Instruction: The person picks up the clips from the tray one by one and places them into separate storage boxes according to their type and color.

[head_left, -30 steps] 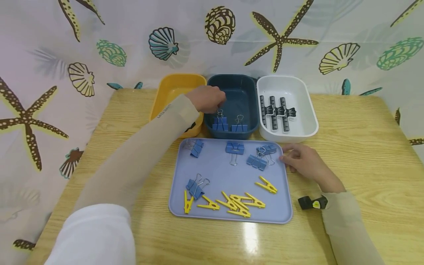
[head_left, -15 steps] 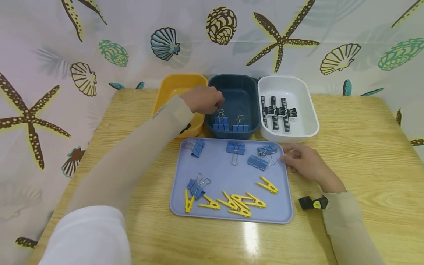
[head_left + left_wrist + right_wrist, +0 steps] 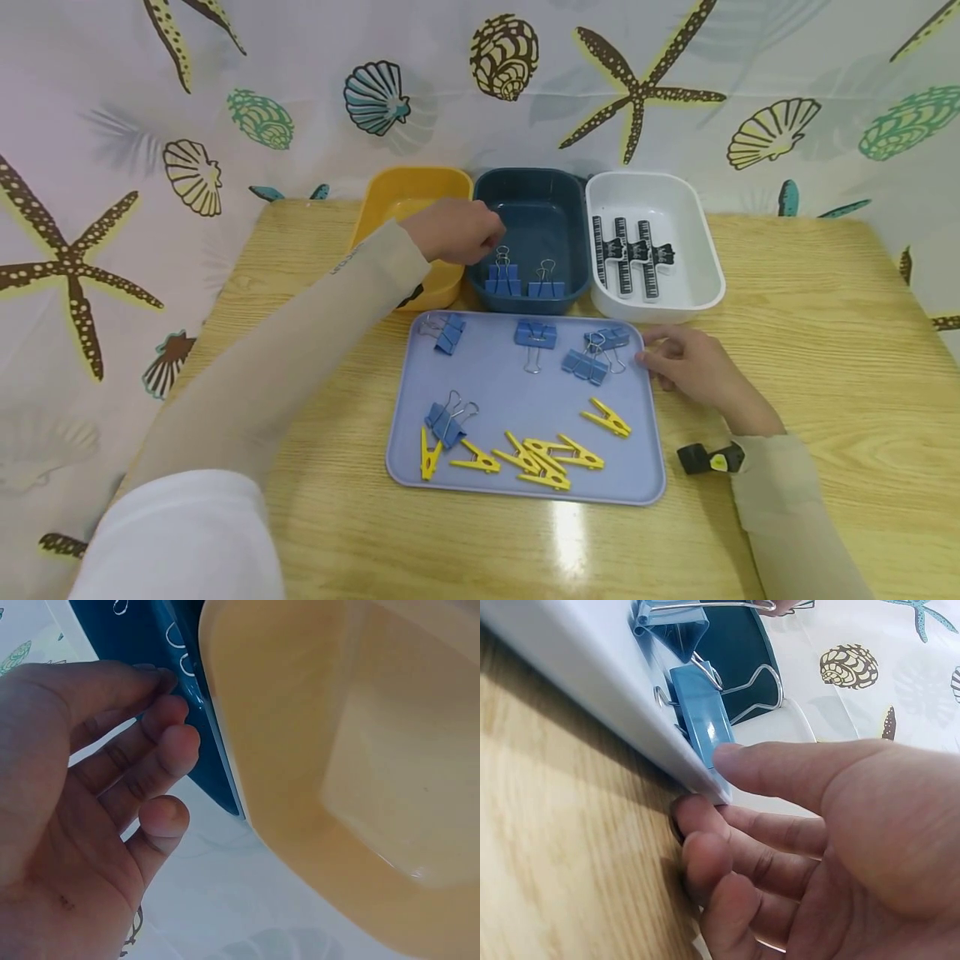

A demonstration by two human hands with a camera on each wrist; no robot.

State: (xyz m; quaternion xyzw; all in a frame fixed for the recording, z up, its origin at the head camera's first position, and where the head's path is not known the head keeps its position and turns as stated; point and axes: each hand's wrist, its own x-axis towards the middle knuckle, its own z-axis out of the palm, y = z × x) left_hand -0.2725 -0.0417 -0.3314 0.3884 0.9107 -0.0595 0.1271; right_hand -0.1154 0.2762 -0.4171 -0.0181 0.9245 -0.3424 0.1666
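Observation:
In the head view my left hand point(image 3: 457, 231) hovers over the side where the yellow bin point(image 3: 442, 287) meets the dark blue bin point(image 3: 536, 225). The left wrist view shows its fingers loosely bent, thumb near the index finger, with nothing visible between them. Below and right of that hand, several blue binder clips point(image 3: 546, 289) stand in the dark blue bin, handles up. My right hand point(image 3: 693, 371) grips the right edge of the lavender tray point(image 3: 517, 400), thumb over the rim and fingers against the outer side. Its thumb tip is by a blue binder clip point(image 3: 705, 716) on the tray.
More blue binder clips point(image 3: 536, 334) and several yellow clothespins point(image 3: 543, 475) lie on the tray. Three black piano-patterned clips point(image 3: 622, 258) sit in the white bin point(image 3: 693, 292). Behind the bins hangs a shell-print curtain point(image 3: 450, 83). Wooden table point(image 3: 825, 333) extends on both sides.
My left hand has drifted slightly left, away from the clips in the dark blue bin. My right hand stays on the tray edge. The head view has shifted slightly.

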